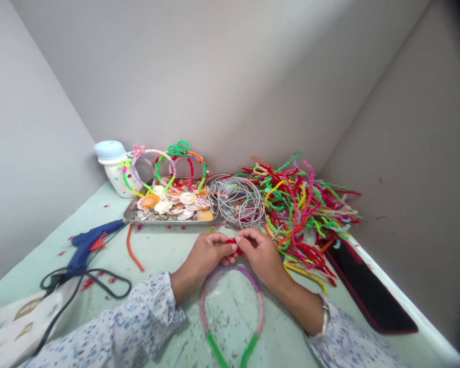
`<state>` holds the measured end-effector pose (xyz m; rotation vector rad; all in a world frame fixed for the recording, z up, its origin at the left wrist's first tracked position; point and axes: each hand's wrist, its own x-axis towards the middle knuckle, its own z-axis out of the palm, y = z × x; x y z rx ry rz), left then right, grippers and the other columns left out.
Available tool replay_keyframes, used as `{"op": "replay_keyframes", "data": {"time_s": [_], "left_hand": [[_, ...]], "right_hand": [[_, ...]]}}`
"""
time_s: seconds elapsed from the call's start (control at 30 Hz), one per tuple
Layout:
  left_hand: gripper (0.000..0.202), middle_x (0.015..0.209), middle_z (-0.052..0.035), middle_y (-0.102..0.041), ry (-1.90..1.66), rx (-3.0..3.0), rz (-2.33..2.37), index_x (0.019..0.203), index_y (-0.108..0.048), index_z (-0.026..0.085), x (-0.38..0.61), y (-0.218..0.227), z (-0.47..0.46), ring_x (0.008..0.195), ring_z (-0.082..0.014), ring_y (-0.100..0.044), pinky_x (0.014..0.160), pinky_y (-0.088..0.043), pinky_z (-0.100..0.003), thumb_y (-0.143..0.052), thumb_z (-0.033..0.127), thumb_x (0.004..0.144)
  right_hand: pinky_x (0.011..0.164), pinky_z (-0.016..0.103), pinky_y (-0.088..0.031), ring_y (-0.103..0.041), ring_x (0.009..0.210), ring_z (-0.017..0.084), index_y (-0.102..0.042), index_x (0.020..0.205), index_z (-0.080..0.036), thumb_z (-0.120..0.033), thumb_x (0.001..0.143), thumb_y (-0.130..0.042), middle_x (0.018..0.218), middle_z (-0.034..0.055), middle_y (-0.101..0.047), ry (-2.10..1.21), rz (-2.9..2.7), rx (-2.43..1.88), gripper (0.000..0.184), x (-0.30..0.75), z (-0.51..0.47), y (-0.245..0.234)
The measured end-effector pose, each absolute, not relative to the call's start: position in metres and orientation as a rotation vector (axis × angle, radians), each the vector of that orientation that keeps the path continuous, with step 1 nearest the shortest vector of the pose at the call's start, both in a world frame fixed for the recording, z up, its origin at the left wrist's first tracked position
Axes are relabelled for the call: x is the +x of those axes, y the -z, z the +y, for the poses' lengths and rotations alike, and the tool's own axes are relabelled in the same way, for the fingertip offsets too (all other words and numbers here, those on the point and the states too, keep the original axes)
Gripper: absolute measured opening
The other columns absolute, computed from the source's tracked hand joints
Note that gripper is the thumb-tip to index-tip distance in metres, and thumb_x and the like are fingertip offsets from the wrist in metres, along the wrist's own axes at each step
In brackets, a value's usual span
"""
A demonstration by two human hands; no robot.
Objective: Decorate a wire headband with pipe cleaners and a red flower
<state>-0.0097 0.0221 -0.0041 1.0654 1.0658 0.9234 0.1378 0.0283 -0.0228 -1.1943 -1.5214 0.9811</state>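
Observation:
Both my hands meet over the middle of the table, fingers pinched around a small red pipe cleaner piece (233, 247). My left hand (209, 251) grips it from the left, and my right hand (258, 253) from the right. Its exact shape is partly hidden by the fingers. Just below them lies a headband (261, 306) wrapped in purple, pink and green pipe cleaner, its arch close under my fingertips. Neither hand appears to hold the headband.
Behind stand a metal tray (168, 223) of seashells (163, 206), several decorated headbands (204, 171) and a white jar (118, 176). Bare metal hoops (240, 202) and tangled pipe cleaners (291, 199) lie right, near a black flat case (371, 286). A blue glue gun (82, 248) with its cord is left.

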Motion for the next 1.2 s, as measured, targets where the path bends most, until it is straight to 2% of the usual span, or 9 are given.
{"op": "replay_keyframes", "data": {"time_s": [0.13, 0.33, 0.47, 0.67, 0.8, 1.03, 1.2], "left_hand": [[0.015, 0.061, -0.0039, -0.066, -0.914, 1.054, 1.044, 0.072, -0.064, 0.011, -0.01, 0.003, 0.022, 0.052, -0.0092, -0.056, 0.053, -0.041, -0.02, -0.071, 0.024, 0.069], [0.025, 0.073, -0.0072, -0.067, -1.016, 0.953, 0.972, 0.085, -0.063, 0.01, -0.012, 0.004, 0.024, 0.065, -0.014, -0.063, 0.059, -0.046, -0.022, -0.064, 0.035, 0.078], [0.029, 0.075, -0.0083, -0.067, -1.052, 0.892, 0.966, 0.086, -0.061, 0.01, -0.012, 0.004, 0.025, 0.066, -0.0164, -0.065, 0.056, -0.046, -0.023, -0.06, 0.039, 0.081], [0.021, 0.076, -0.0051, -0.066, -1.065, 0.927, 0.986, 0.088, -0.062, 0.01, -0.011, 0.005, 0.024, 0.064, -0.012, -0.063, 0.054, -0.046, -0.019, -0.066, 0.028, 0.076], [0.02, 0.071, -0.0027, -0.065, -1.087, 0.961, 1.009, 0.086, -0.061, 0.011, -0.009, 0.007, 0.024, 0.059, -0.0089, -0.059, 0.054, -0.047, -0.018, -0.066, 0.028, 0.076], [0.019, 0.072, -0.0051, -0.068, -1.081, 0.985, 1.073, 0.083, -0.056, 0.012, -0.006, 0.009, 0.024, 0.063, -0.0118, -0.063, 0.053, -0.047, -0.019, -0.064, 0.028, 0.077], [0.016, 0.069, -0.0042, -0.067, -1.078, 0.997, 1.077, 0.082, -0.055, 0.012, -0.005, 0.01, 0.024, 0.06, -0.0108, -0.063, 0.053, -0.047, -0.019, -0.063, 0.025, 0.077]], "right_hand": [[0.059, 0.027, -0.045, -0.056, 0.064, 0.016, -0.061, 0.076, -0.02, -0.033, 0.082, -0.056, 0.074, 0.0018, -0.062, -1.009, -1.519, -1.171, 0.015, 0.137, 0.027, 0.021], [0.045, 0.022, -0.038, -0.047, 0.047, 0.011, -0.058, 0.094, -0.02, -0.042, 0.085, -0.052, 0.058, -0.0035, -0.055, -1.215, -1.335, -1.142, 0.025, 0.137, 0.026, 0.017], [0.043, 0.021, -0.036, -0.046, 0.044, 0.01, -0.057, 0.089, -0.019, -0.042, 0.084, -0.052, 0.056, -0.0036, -0.055, -1.211, -1.346, -1.149, 0.024, 0.137, 0.026, 0.016], [0.05, 0.024, -0.042, -0.054, 0.055, 0.014, -0.058, 0.089, -0.02, -0.038, 0.08, -0.057, 0.069, -0.0001, -0.062, -1.087, -1.479, -1.241, 0.021, 0.136, 0.025, 0.017], [0.057, 0.027, -0.044, -0.056, 0.06, 0.015, -0.059, 0.088, -0.019, -0.034, 0.078, -0.06, 0.073, 0.0008, -0.063, -0.925, -1.62, -1.304, 0.018, 0.134, 0.024, 0.021], [0.066, 0.028, -0.047, -0.06, 0.071, 0.016, -0.062, 0.09, -0.018, -0.029, 0.081, -0.055, 0.087, 0.0043, -0.065, -0.847, -1.622, -1.266, 0.015, 0.133, 0.026, 0.026], [0.064, 0.029, -0.047, -0.06, 0.069, 0.017, -0.064, 0.088, -0.019, -0.03, 0.081, -0.054, 0.081, 0.0038, -0.067, -0.901, -1.587, -1.304, 0.016, 0.135, 0.026, 0.026]]}}
